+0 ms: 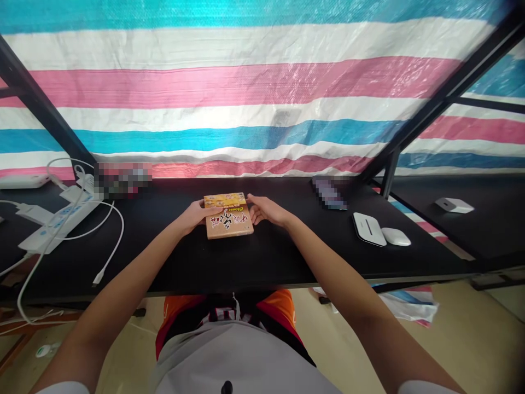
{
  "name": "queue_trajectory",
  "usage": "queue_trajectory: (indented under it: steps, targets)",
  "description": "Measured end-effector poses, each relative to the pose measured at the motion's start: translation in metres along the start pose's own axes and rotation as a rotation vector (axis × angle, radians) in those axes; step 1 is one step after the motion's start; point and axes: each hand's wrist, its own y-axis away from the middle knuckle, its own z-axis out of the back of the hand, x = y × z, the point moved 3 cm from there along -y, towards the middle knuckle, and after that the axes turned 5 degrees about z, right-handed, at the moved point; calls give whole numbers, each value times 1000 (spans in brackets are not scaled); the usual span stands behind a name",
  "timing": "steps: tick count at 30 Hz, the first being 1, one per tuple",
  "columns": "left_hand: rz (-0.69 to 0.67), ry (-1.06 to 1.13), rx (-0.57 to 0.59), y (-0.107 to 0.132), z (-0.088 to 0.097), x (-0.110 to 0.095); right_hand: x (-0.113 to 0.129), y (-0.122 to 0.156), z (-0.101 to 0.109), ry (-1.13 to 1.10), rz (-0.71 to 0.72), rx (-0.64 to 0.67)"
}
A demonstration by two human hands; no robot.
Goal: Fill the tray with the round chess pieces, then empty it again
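Observation:
A flat cardboard Chinese chess box (232, 223) lies on the black desk in front of me, tan with a yellow-orange band and large dark characters. My left hand (194, 215) grips its left side, the thumb laid over the top face and the other fingers mostly hidden at the edge. At the right side, my right hand (262, 210) holds the box's edge with curled fingers, one digit reaching the far right corner. What lies inside the box cannot be seen.
On the black desk (270, 262), a white power strip (61, 221) with cables is at left, a loose white cable plug (98, 278) nearer. A blurred phone-like object (329, 192), a white-and-black case (369, 229) and a white mouse (396, 236) sit at right. A striped tarp (229, 82) hangs behind.

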Motion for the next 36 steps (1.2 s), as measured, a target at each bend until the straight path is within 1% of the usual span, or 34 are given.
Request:
queue_trajectory:
  steps: [1,2,4,5,7,11,16,20,23,26,30,33,36]
  targets:
    - [0,-53,8,1,-4,0,1,2,-1,88,7,11]
    - [-11,-111,-10,2,-6,1,1,3,-3,176,21,14]
    - [-66,-223,-97,2,-9,1,2,3,-5,303,67,-2]
    - [-97,-269,-137,1,-9,1,2,3,-5,333,92,-14]
    - [-156,-359,-186,-1,-7,0,1,1,-4,349,129,-31]
    - [-267,-567,-251,-3,4,-4,-3,-3,0,355,160,-33]
    - [-366,-606,-254,-2,10,-6,-5,-4,-1,335,174,-12]
    - [-365,-669,-261,-2,11,-6,-4,-3,0,315,151,0]
    - [-323,-627,-217,-3,13,-6,-4,-2,2,290,115,-11]
    - [-247,-482,-166,-4,16,-6,-3,-1,2,251,99,-36]
    - [-169,-270,-138,-5,17,-7,-1,0,0,159,92,-43]
    - [-154,-149,-124,-4,17,-9,0,1,-2,122,84,-58]
    - [-180,-64,-115,-2,17,-11,2,2,-4,62,98,-87]
